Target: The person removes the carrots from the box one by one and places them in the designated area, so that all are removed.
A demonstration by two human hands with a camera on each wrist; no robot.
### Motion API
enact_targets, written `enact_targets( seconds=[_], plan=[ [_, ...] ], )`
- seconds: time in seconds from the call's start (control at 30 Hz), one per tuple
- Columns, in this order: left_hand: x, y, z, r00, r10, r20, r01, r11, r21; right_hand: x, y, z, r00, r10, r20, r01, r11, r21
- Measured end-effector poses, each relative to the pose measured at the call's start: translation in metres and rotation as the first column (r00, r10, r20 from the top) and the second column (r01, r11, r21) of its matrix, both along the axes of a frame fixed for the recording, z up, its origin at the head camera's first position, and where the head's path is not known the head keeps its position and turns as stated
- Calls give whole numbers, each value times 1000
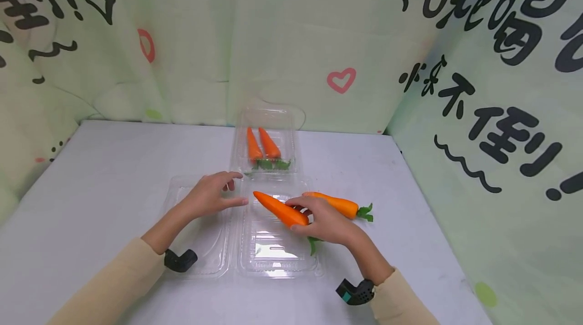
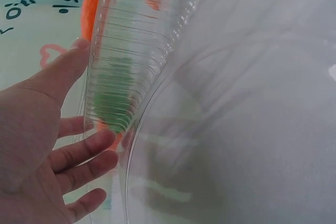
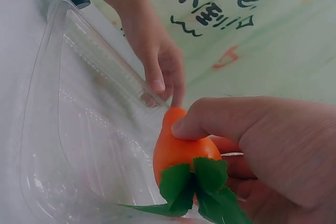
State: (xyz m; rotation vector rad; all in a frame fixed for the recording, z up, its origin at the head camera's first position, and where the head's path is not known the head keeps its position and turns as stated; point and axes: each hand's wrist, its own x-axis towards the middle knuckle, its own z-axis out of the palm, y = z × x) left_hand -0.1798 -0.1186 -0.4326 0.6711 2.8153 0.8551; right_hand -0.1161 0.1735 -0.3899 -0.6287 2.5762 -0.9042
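Note:
Between thumb and fingers, my right hand (image 1: 325,219) grips an orange carrot with green leaves (image 1: 279,208), also large in the right wrist view, where the carrot (image 3: 181,153) shows its leafy end. It is held over the right half of an open clear plastic box (image 1: 273,259), its tip pointing to the upper left. My left hand (image 1: 211,194) is beside the box's back edge near the hinge side, fingers loosely bent, holding nothing. A second carrot (image 1: 339,204) lies on the table just right of the box, partly behind my right hand.
At the back stands another clear box (image 1: 291,150) with two carrots (image 1: 268,144) in it. The open box's lid half (image 1: 196,256) lies flat on the left of the white table (image 1: 114,178). A printed curtain (image 1: 282,36) closes off the back and sides.

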Motion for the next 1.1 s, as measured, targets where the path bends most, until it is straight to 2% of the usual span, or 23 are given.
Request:
enact_targets(
  seconds=[0.33,0.67,0.87,1.1],
  plan=[
    [-1,1,0,1000,11,-11,-11,1000,-18,2,13,6,997,-9,-83,4,998,-61],
    [0,1,3,1000,11,-5,-11,1000,-30,9,27,10,990,-84,-117,81,996,-34],
    [1,0,4,1000,2,-14,-3,999,-33,10,34,10,986,-94,-134,86,994,-64],
    [2,0,4,1000,0,-17,0,999,-35,10,40,8,980,-118,-162,111,992,-52]
  ],
)
